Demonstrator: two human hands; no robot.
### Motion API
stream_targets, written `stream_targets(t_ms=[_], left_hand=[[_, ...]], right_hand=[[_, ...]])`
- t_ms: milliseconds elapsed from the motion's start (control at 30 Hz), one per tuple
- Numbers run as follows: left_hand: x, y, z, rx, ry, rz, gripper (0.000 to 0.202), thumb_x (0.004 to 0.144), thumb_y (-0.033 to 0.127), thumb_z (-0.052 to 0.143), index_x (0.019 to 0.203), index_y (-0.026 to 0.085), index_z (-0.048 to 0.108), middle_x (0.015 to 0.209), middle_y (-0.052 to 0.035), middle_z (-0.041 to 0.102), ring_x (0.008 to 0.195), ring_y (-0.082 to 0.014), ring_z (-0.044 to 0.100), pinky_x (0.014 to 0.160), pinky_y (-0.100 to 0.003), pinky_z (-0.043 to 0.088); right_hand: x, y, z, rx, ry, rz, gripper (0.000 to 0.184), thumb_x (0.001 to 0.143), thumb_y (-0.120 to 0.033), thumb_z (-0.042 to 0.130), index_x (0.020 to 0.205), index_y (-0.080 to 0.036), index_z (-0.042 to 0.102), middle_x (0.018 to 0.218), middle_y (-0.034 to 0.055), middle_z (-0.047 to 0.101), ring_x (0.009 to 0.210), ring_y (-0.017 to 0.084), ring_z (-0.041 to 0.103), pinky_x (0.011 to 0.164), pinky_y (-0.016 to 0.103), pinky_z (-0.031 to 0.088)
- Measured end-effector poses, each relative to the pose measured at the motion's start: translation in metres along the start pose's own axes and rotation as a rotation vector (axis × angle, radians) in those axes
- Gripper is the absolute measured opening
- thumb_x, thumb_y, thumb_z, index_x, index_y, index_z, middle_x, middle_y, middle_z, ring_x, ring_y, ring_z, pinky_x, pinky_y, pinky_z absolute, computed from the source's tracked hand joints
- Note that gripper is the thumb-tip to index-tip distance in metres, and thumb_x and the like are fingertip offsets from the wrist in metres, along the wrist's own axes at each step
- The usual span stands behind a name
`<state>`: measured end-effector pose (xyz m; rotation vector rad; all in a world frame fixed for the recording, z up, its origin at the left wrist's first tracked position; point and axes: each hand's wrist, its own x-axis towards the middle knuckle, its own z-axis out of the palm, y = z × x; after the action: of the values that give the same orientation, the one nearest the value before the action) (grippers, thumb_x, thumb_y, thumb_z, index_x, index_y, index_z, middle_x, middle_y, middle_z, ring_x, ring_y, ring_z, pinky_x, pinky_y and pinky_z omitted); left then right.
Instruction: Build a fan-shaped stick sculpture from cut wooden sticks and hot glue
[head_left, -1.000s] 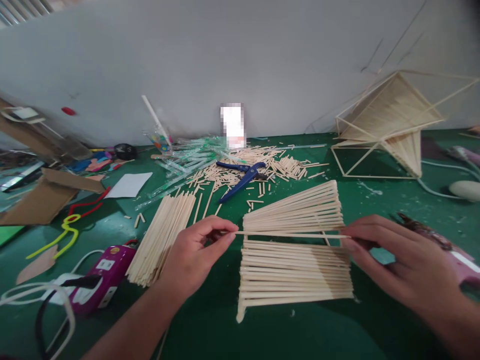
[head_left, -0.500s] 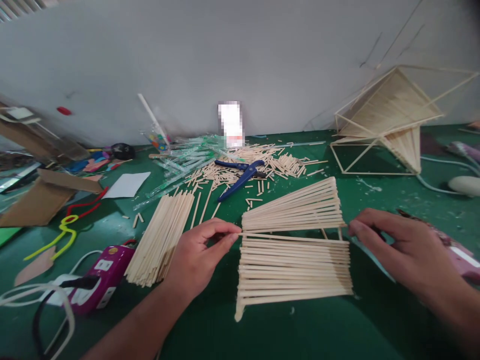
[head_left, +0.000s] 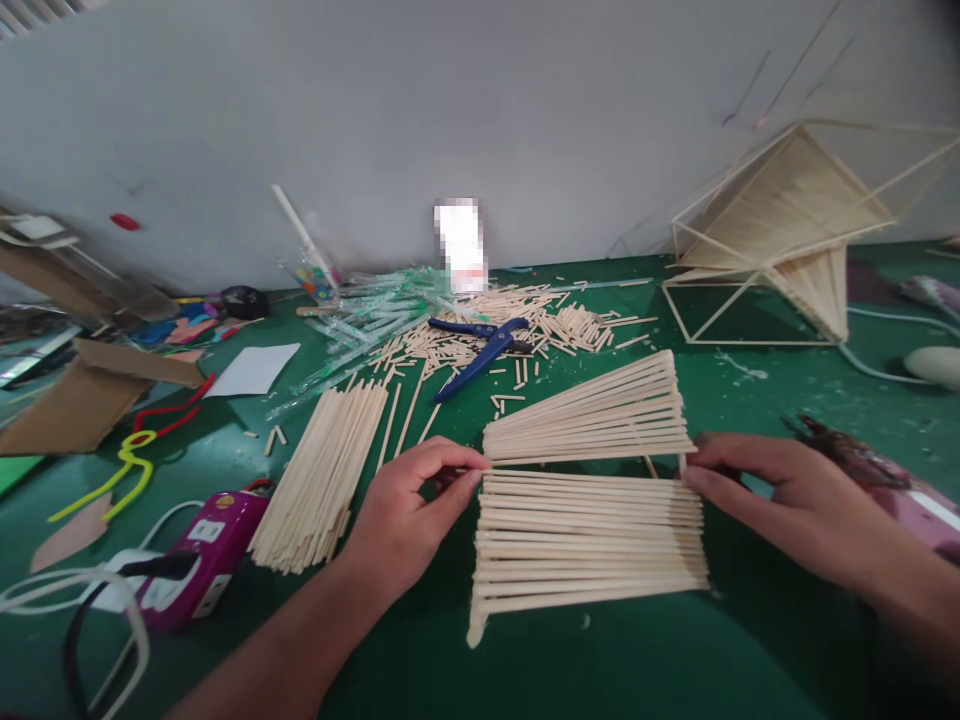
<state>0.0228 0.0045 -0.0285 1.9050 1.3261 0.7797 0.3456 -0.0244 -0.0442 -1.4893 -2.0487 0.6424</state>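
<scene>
A flat panel of thin wooden sticks (head_left: 589, 540) lies on the green table (head_left: 420, 660) in front of me, with a second fanned panel (head_left: 592, 415) joined just behind it. My left hand (head_left: 409, 510) pinches the left end of the topmost stick of the near panel between thumb and forefinger. My right hand (head_left: 772, 495) presses its fingertips against the right end of that same stick, fingers held together. The stick lies flush against the panel's upper edge.
A bundle of long loose sticks (head_left: 322, 470) lies left of my left hand. Blue cutters (head_left: 484, 350) rest among short offcuts behind the panels. A stick-frame structure (head_left: 780, 235) stands at the back right. A magenta box with cables (head_left: 199, 555) and a pink glue gun (head_left: 892, 485) flank me.
The single stick held above the gap between the panels has been lowered onto the near panel's upper edge. Both hands have come down with it and stay at its ends.
</scene>
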Motion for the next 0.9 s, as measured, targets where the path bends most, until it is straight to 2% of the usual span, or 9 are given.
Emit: stream_targets(t_ms=[200,467,733,900], left_hand=[[-0.0009,-0.0004,-0.0005,0.011,0.009,0.048,0.013,0.086,0.019,0.055,0.09,0.022,0.067,0.088,-0.001,0.065,0.081,-0.0137,0.06,0.069,-0.024,0.047],[-0.0026,-0.0024,-0.0015,0.107,-0.012,0.166,0.013,0.086,0.018,0.056,0.094,0.02,0.065,0.083,-0.0009,0.062,0.071,-0.0101,0.057,0.063,-0.021,0.046],[-0.0016,-0.0065,-0.0018,0.198,-0.018,0.277,0.014,0.086,0.016,0.055,0.098,0.02,0.063,0.087,-0.0029,0.064,0.076,-0.0117,0.059,0.067,-0.022,0.047],[0.0,-0.0042,-0.0045,0.311,-0.041,0.322,0.013,0.087,0.018,0.051,0.093,0.02,0.063,0.084,-0.0032,0.065,0.077,-0.0142,0.06,0.068,-0.025,0.046]], right_hand=[[0.0013,-0.0006,-0.0025,-0.018,-0.024,-0.037,0.019,0.089,-0.029,0.053,0.075,-0.023,0.064,0.072,0.0002,0.065,0.064,0.014,0.062,0.055,0.022,0.05],[0.0017,0.0009,-0.002,-0.048,0.002,-0.091,0.015,0.088,-0.025,0.053,0.078,-0.024,0.065,0.075,0.0005,0.067,0.066,0.015,0.064,0.056,0.02,0.051],[-0.0003,-0.0002,-0.0015,-0.01,-0.022,-0.037,0.018,0.089,-0.028,0.052,0.076,-0.023,0.064,0.074,0.0011,0.065,0.066,0.016,0.063,0.057,0.023,0.05],[0.0016,0.0004,-0.0014,-0.006,-0.015,-0.05,0.02,0.089,-0.029,0.052,0.075,-0.023,0.064,0.072,0.0018,0.065,0.064,0.016,0.062,0.055,0.023,0.05]])
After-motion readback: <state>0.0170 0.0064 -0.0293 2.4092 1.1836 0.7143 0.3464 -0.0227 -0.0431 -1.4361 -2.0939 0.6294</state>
